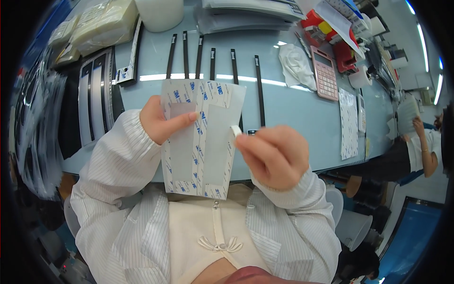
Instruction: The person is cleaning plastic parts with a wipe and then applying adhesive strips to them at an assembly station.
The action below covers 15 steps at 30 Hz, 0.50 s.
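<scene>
My left hand (161, 122) is closed on a sheet of adhesive tape pieces (220, 120), its thumb lying across the face. Pale grey-white, the sheet carries blue-printed liner in frame-like shapes and is held up over the table's near edge. My right hand (279, 154) is closed in a pinch at the sheet's right side. From its fingertips sticks a small curled white strip (235, 130); whether it still joins the sheet I cannot tell. Beyond the sheet several narrow black strips (259, 90) lie side by side, and the sheet and my right hand hide some lower ends.
On the right are a crumpled white tissue (297, 65), a pink calculator (324, 73) and another printed adhesive sheet (348, 123). Clear-bagged parts (40, 137) and dark framed panels (94, 97) lie left. Stacked plastic sheets (248, 19) stand at the back. Another person (416, 146) is at far right.
</scene>
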Available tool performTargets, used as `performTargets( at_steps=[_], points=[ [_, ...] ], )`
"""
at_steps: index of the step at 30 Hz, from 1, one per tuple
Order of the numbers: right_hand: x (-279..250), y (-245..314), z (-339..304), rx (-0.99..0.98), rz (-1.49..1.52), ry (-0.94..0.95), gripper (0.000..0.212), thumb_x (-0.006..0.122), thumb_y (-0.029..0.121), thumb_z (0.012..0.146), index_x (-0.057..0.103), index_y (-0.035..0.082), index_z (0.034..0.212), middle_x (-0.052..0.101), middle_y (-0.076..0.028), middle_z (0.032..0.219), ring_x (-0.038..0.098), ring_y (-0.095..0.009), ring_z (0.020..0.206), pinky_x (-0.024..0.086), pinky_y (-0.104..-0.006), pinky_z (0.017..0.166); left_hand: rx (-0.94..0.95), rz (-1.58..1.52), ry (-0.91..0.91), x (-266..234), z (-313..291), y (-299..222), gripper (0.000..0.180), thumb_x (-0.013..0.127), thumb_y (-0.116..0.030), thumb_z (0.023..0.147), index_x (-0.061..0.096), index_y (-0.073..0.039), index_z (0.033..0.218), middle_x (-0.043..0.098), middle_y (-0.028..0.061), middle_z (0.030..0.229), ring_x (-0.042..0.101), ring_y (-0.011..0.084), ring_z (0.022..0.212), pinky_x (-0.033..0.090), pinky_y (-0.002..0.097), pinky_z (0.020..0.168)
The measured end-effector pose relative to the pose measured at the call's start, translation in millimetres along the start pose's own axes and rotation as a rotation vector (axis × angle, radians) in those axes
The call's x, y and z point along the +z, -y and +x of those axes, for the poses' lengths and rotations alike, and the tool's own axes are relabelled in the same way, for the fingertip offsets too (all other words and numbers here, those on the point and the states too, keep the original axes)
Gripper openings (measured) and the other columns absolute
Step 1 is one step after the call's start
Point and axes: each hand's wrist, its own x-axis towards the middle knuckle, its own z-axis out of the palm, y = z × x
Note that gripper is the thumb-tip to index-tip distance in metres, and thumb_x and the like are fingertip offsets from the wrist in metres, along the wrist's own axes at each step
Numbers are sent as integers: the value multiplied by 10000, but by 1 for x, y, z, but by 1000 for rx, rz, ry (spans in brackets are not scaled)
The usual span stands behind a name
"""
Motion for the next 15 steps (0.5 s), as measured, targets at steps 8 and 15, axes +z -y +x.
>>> performTargets(
  at_steps=[8, 15],
  points=[
    [-25, 31, -3, -329, 43, 110, 330, 828, 134, 702, 704, 57, 998, 554, 4, 807, 502, -110, 565, 355, -239, 493, -21, 152, -102, -2, 3, -3, 319, 659, -207, 915, 669, 19, 1140, 730, 173, 1011, 726, 270, 903, 577, 401, 834],
    [-27, 58, -16, -373, 78, -69, 311, 821, 148, 708, 736, 128, 1007, 538, 43, 801, 459, -105, 593, 337, -250, 500, -29, 270, -225, -12, 17, 3, 312, 662, -189, 907, 660, 21, 1138, 731, 176, 1000, 729, 272, 894, 579, 392, 830]
  ],
)
